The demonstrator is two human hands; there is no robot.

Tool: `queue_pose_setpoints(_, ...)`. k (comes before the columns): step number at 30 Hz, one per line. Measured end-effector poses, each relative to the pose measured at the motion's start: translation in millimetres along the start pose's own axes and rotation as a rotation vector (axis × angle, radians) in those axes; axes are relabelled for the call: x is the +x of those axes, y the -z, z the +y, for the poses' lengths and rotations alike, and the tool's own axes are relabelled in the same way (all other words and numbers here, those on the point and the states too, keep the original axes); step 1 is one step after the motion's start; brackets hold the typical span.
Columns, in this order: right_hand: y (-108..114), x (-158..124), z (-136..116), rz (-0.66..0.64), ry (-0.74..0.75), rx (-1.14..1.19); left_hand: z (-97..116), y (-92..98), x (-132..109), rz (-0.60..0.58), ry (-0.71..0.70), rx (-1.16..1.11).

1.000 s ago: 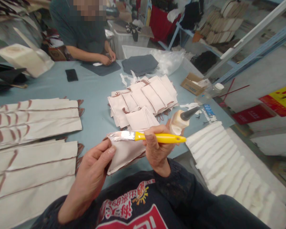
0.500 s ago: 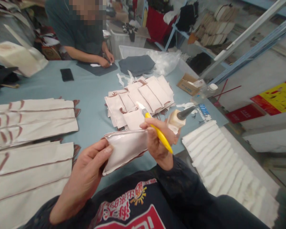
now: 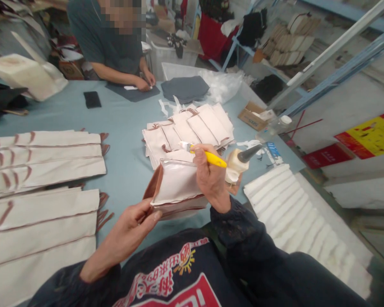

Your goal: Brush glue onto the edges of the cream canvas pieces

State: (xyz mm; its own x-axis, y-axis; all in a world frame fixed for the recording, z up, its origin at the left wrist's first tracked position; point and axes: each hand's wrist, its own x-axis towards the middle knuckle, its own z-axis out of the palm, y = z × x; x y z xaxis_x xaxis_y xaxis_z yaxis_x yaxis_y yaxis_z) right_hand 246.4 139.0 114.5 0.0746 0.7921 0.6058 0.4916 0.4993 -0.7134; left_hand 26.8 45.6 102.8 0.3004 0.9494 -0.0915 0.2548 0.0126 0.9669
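My left hand (image 3: 136,228) pinches the lower left corner of a cream fabric pouch (image 3: 176,181) with brown edging. The pouch is tilted and gapes at its left end, where a brown inner face shows. A wet-looking sheen lies on its upper panel. Closed around a yellow-handled brush (image 3: 215,159), my right hand (image 3: 211,179) is at the pouch's right end, partly covering it. The brush points left, its white-coated tip above the pouch's far edge. Just beyond lies a pile of similar cream pieces (image 3: 208,123). Right of my right hand stands a cream container with a grey cone-shaped nozzle (image 3: 249,153).
Rows of cream pieces (image 3: 45,166) cover the table's left side. White padded strips (image 3: 294,209) lie at the right. Across the table a co-worker's hands (image 3: 145,83) rest on dark sheets. A phone (image 3: 92,99), a small carton (image 3: 252,115) and a clear jar (image 3: 281,124) are also there.
The pouch has tipped up and its left end has spread, showing the brown inside. My left hand has shifted down and right to its lower corner. The brush has swung flatter.
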Motion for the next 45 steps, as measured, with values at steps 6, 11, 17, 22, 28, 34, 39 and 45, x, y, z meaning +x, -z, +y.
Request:
queue_pose_setpoints(6,1,-4,2,0.123,-0.191,0.164,5,-12.0,-4,-0.002,-0.071,0.065)
queue_pose_setpoints(11,25,-24,-29,0.196,-0.4,0.416,5,-14.5,-4,0.039,-0.07,0.149)
queue_pose_setpoints(17,26,-56,-46,0.093,-0.552,0.485,1,-16.9,-6,0.113,-0.122,0.258)
queue_pose_setpoints(22,19,-63,-58,-0.055,-0.619,0.534,-2,-17.9,-7,0.159,-0.228,0.305)
queue_pose_setpoints(28,18,-66,-63,0.001,-0.567,0.582,-11,-16.6,-11,0.201,-0.296,0.312)
queue_pose_setpoints(34,15,-63,-57,-0.056,-0.555,0.553,-13,-13.4,-10,0.191,-0.278,0.324)
queue_pose_setpoints(39,10,-55,-55,-0.087,-0.505,0.652,-11,-14.1,-9,0.214,-0.33,0.342)
queue_pose_setpoints(45,14,-56,-53,-0.074,-0.586,0.639,-11,-16.6,-12,0.282,-0.213,0.32)
